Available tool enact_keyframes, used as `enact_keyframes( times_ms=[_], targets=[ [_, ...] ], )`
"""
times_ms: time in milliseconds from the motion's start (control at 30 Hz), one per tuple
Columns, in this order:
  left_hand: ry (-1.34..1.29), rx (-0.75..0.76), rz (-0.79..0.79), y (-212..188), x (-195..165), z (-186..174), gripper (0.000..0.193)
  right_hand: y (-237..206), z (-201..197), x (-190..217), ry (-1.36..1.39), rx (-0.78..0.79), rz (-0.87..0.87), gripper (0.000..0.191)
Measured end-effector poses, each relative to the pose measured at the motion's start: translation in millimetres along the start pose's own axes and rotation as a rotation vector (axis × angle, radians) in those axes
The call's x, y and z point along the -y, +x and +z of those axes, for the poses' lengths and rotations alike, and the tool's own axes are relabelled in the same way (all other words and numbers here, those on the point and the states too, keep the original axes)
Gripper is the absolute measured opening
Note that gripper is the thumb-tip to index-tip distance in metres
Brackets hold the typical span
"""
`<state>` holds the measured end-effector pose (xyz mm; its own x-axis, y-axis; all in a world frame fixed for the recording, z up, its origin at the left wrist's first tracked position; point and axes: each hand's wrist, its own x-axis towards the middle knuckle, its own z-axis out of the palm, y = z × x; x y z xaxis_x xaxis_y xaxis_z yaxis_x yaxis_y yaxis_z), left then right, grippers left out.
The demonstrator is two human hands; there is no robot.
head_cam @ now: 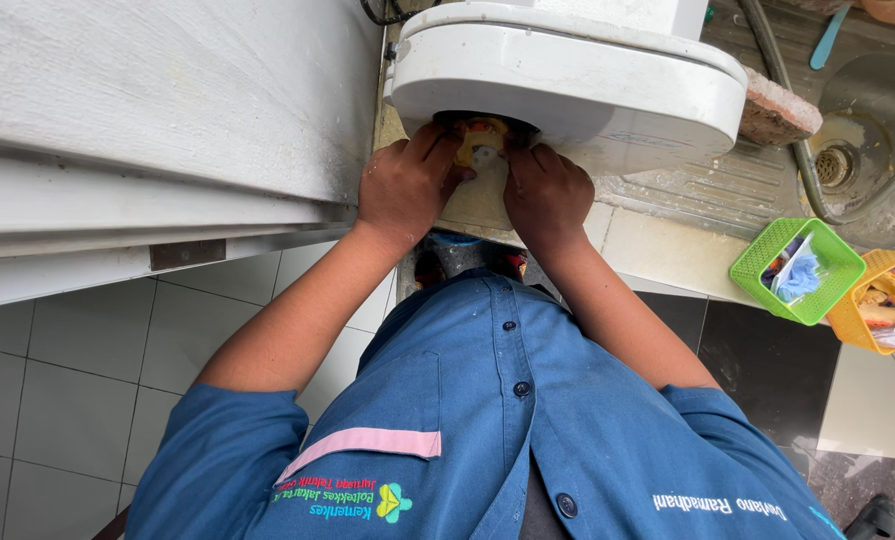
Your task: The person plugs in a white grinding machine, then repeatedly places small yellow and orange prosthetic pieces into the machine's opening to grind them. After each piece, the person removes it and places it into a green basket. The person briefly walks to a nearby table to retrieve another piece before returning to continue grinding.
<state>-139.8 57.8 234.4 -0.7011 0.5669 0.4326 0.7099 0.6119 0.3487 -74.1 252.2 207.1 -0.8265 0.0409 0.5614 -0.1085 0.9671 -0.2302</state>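
Head view: we held both hands, left (405, 187) and right (546, 195), equally near, pinching the yellow fitting (481, 140) lying between them under the white appliance (568, 80).

Both arms reach fwd toward 12 o'clock, forearms bare, sleeves at the elbows. Left hand (405, 188) and right hand (548, 195) sit close side by side, knuckles up, fingers curled in w/ tips tucked out of sight, so can't see either grip.
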Motion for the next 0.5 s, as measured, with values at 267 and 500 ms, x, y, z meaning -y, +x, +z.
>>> enact_keyframes(
  times_ms=[267,500],
  targets=[
    [-0.001,-0.006,0.011,0,1,0,0.051,-2,-2,5,-0.029,0.037,-0.037,0.023],
    [0.054,-0.013,0.023,-6,-1,8,0.047,-8,-9,13,-0.131,0.224,-0.072,0.044]
  ],
)
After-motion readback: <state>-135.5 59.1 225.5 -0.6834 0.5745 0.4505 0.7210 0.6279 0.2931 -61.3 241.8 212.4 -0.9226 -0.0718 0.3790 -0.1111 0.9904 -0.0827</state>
